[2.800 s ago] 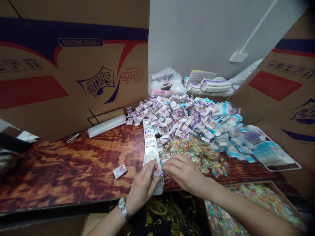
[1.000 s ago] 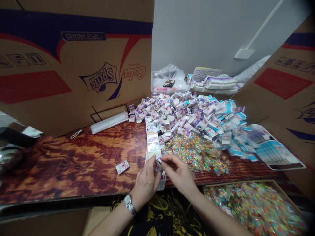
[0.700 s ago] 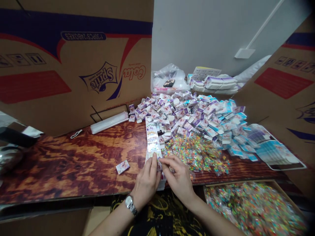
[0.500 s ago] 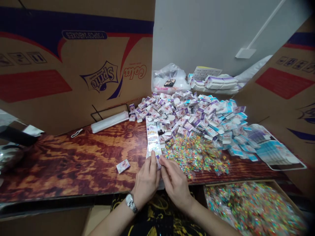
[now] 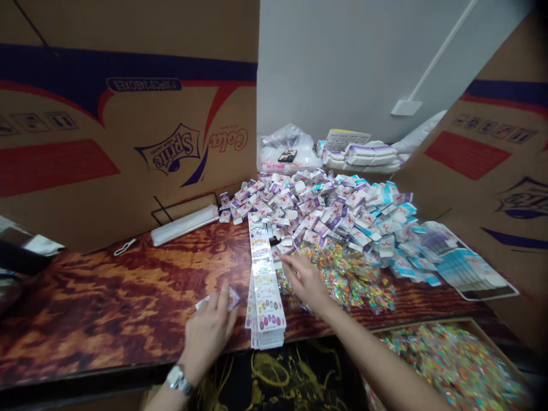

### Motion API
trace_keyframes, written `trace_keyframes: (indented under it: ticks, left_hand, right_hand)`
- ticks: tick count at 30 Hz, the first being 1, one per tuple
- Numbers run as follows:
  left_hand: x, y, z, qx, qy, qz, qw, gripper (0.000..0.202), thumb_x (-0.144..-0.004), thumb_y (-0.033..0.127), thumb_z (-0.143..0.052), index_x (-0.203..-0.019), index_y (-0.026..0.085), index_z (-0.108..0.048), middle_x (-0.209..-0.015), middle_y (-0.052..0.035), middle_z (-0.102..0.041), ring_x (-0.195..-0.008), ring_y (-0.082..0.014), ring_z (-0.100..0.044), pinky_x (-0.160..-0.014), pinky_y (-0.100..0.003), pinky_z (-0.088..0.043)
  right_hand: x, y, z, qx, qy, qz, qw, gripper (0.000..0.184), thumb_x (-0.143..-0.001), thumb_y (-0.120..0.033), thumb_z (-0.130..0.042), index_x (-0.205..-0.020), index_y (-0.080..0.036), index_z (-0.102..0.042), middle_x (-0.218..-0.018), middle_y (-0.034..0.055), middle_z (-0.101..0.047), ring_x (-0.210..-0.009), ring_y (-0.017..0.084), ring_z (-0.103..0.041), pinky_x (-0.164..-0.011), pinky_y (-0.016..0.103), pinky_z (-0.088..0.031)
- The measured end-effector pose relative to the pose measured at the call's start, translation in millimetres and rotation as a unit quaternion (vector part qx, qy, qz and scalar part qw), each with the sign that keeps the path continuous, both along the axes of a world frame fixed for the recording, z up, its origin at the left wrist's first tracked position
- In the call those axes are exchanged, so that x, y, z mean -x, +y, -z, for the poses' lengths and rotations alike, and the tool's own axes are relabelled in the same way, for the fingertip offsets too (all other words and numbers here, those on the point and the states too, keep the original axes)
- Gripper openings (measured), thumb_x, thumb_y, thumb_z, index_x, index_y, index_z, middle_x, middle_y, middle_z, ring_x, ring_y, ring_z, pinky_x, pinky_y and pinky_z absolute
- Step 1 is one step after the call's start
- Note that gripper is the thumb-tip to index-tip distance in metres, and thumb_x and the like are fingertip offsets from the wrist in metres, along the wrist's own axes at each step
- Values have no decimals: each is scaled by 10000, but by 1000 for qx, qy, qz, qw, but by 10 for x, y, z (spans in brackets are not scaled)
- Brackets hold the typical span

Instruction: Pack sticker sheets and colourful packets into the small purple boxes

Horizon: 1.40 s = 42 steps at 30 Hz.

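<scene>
My left hand point(image 5: 208, 331) reaches forward over the wooden table point(image 5: 107, 308), its thumb and forefinger on a small purple-and-white box point(image 5: 233, 297); the hand is blurred. A second small box point(image 5: 202, 301) lies partly under its fingers. To its right lies a long stack of sticker strips point(image 5: 265, 285). My right hand point(image 5: 305, 279), fingers apart and holding nothing, hovers over a heap of small colourful packets point(image 5: 355, 277). Behind them spreads a big pile of small purple and blue boxes point(image 5: 329, 208).
Upright cardboard sheets stand at the left point(image 5: 107, 148) and at the right point(image 5: 492, 171). A roll of clear bags point(image 5: 184, 224) lies at the back left, flat blue cards point(image 5: 466, 265) at the right. A tray of colourful packets point(image 5: 449, 365) sits below the table's front right edge.
Both hands were together at the near end of the sticker strips. Now my left hand has moved left with a small box and my right hand has gone forward over the colourful packets.
</scene>
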<state>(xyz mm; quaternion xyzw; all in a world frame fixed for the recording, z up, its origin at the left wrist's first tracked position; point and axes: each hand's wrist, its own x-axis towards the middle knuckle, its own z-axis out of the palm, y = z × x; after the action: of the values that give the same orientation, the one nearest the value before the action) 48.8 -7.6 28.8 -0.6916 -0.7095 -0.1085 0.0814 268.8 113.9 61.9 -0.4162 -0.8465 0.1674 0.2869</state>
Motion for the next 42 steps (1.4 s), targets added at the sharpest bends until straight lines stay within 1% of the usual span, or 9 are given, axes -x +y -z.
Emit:
trace_keyframes:
  ticks: [3,5,10,13,18,23,27,33,42]
  left_hand:
    - [289,-43,147,51,80,-42,995,410,-898,298,-370,-1254,141,-498,-842,-121,-619,-716,-242,-564,-543,-316,-495]
    - [394,-55,187,62,100,-70,991,425,-895,309,-368,-1263,131,-484,-1005,-177,-610,-774,-276,-555,-540,-370,-505]
    - [318,74,70,-37,9,-35,999,475,-857,373,-481,-1265,131,-466,-1291,-218,-478,-1017,-339,-534,-729,-478,-517]
    - [94,241,-63,-95,-160,26,982,425,-858,352,-510,-1239,166,-479,-1200,-163,-559,-1066,-285,-546,-869,-453,-486]
    - [-269,491,-342,-99,-402,20,910,467,-886,318,-479,-1316,166,-375,-1217,-147,-541,-1026,-215,-593,-805,-349,-533]
    - [-277,545,-481,-166,-172,118,964,627,-825,197,-561,-1390,219,-290,-1472,-149,-245,-1364,-366,-154,-1046,-577,-248]
    - [-200,484,-381,-117,-84,169,975,564,-842,110,-479,-1374,202,-318,-1328,-132,-482,-1289,-317,-347,-1033,-535,-288]
    - [-242,365,-309,-47,-244,144,958,490,-817,190,-541,-1284,169,-394,-1132,-119,-586,-1033,-242,-558,-849,-387,-487]
    - [-298,306,-302,-56,-290,134,946,474,-825,216,-557,-1272,173,-406,-1179,-119,-583,-1046,-223,-579,-863,-347,-493]
  right_hand:
    - [-32,617,40,-36,-91,95,991,307,-917,-176,-401,-1183,-172,-554,-1096,105,-623,-1016,213,-565,-859,340,-453]
    - [20,938,58,-40,-119,117,985,342,-884,-141,-442,-1210,-175,-540,-1141,131,-590,-1012,230,-555,-829,336,-447]
    - [174,1268,-2,-41,-169,119,978,260,-852,-90,-473,-1022,-198,-638,-968,124,-631,-929,224,-566,-761,303,-429]
    - [189,1130,-86,-54,-157,108,980,265,-887,-126,-435,-1059,-177,-630,-964,134,-633,-944,228,-563,-789,308,-414]
    - [188,544,-217,-34,-95,30,994,269,-905,-202,-437,-1111,-213,-610,-940,50,-659,-834,165,-600,-728,251,-438]
    - [175,144,-416,59,0,-122,991,249,-863,-148,-466,-1005,-213,-659,-853,29,-661,-786,159,-598,-695,260,-441]
    - [162,24,-504,117,52,-142,982,250,-857,-194,-496,-1065,-218,-633,-807,18,-642,-718,145,-575,-679,272,-441]
    - [195,-159,-380,311,239,-115,913,240,-893,-317,-477,-1072,-197,-583,-834,13,-618,-696,115,-570,-619,238,-480]
    - [212,-226,-515,147,147,-110,972,220,-860,-177,-517,-1065,-206,-593,-895,30,-638,-815,147,-595,-721,273,-467]
